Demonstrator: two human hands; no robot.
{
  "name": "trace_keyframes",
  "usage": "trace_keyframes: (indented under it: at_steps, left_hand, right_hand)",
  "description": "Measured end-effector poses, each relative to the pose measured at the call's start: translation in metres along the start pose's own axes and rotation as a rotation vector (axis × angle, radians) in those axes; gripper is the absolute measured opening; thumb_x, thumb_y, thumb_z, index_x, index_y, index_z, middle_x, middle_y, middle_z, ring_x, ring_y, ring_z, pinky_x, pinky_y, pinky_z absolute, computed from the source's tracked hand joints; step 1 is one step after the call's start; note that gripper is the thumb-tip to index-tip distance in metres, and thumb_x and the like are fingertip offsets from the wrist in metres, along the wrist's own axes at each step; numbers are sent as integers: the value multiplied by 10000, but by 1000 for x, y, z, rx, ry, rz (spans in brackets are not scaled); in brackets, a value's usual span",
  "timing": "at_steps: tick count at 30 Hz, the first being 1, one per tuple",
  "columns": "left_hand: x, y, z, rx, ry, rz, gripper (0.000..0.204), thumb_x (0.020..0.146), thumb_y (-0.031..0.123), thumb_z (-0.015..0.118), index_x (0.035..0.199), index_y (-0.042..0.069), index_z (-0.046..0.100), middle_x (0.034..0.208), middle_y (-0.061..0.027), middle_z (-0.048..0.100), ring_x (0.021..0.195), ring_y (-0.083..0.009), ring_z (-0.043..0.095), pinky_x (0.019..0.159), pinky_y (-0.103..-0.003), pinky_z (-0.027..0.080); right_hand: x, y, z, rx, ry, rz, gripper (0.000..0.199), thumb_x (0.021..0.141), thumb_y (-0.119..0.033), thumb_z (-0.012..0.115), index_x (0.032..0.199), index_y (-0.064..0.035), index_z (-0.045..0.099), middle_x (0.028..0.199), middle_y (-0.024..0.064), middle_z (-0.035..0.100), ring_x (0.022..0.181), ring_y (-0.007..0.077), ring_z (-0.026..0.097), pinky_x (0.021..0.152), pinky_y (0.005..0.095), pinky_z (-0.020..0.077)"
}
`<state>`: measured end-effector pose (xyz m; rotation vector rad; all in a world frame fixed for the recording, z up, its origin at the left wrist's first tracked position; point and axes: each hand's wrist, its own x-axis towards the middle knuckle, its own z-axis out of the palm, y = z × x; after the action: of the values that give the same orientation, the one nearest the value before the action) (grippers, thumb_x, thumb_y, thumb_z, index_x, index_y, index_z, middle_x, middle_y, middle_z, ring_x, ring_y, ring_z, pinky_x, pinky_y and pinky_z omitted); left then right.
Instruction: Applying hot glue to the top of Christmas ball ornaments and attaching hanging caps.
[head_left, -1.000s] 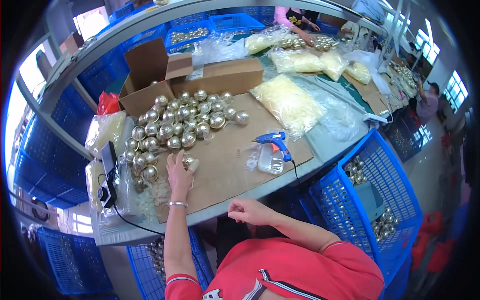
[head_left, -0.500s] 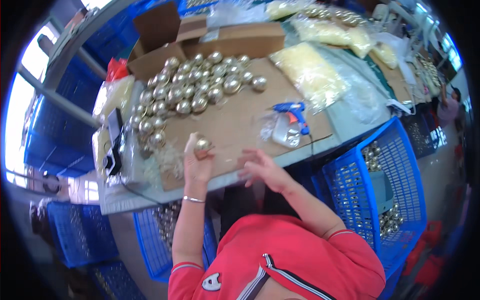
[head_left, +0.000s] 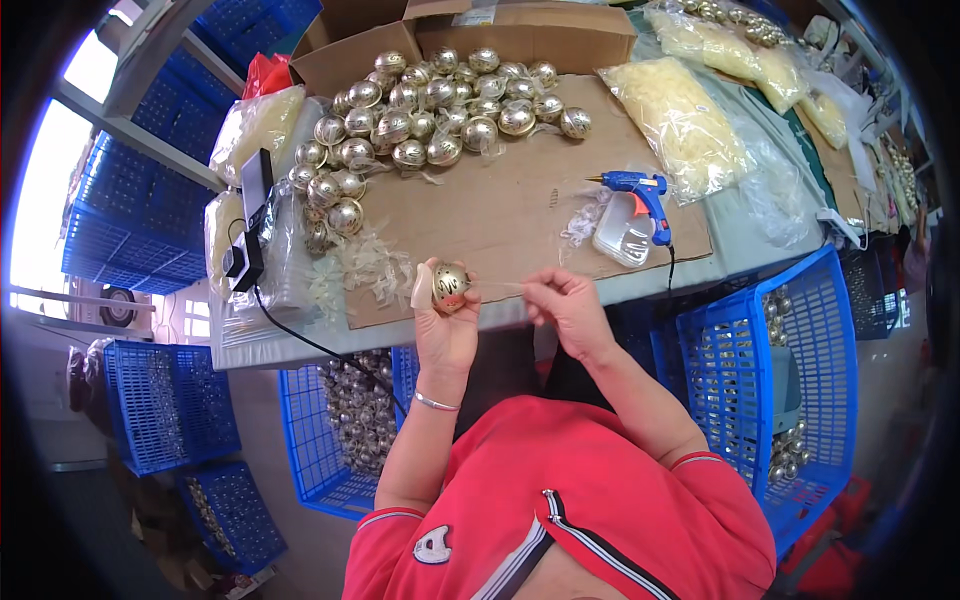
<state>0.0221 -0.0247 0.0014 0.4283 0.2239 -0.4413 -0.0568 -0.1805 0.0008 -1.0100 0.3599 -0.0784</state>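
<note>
My left hand is closed around a shiny gold ball ornament with dark curly markings, held above the table's front edge. A pale piece like thin ribbon or film shows by its thumb. To the right, my right hand pinches the end of a thin, whitish strand, which stretches toward the ball; how it joins the ball is too fine to make out. Loose translucent ribbon pieces lie on the cardboard sheet beyond my left hand.
Gold balls are grouped at the back left. A blue glue gun rests beside a clear plastic tub. A black power strip trails a cord at left. Blue baskets flank me; a bag of cream filling lies far right.
My left hand has turned the ball, bringing its markings into view. My right fingers have gone from spread to pinching the strand, drawn out from the ball. The view has shifted.
</note>
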Motion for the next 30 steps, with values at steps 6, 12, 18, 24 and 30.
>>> trace_keyframes:
  at_steps: [6,12,18,24,30]
  left_hand:
    - [-26,-5,-3,-47,43,-175,226,907,332,563,1046,155,581,1013,-103,597,909,-247,578,697,-332,514]
    - [-43,-15,-18,55,-19,-345,360,943,357,484,1231,142,467,1134,-141,576,976,-308,602,703,-346,534]
    - [-50,-17,-9,117,-49,-418,358,948,278,475,1260,109,433,1181,-139,551,990,-321,599,689,-309,520]
    - [-48,-17,-19,244,-105,-337,342,935,228,491,1250,106,436,1153,-119,554,962,-306,606,622,-278,474]
    - [-51,-22,-22,351,-162,-204,285,943,183,474,1215,99,471,1147,-108,547,944,-268,609,623,-279,473]
  right_hand:
    - [14,-50,12,-347,-128,-173,129,868,-35,583,944,40,655,728,26,604,619,71,557,550,210,448]
    - [29,-65,29,-800,-316,-441,77,836,-33,620,891,-4,665,768,38,600,666,110,575,589,231,463]
    - [21,-70,33,-892,-344,-518,90,805,-13,628,887,1,663,793,75,601,735,183,588,657,278,468]
    - [-2,-69,23,-903,-338,-559,89,809,6,624,890,1,660,830,66,601,773,164,591,673,255,462]
    - [-8,-58,21,-676,-210,-350,131,834,18,605,964,8,622,892,45,597,812,101,576,710,230,466]
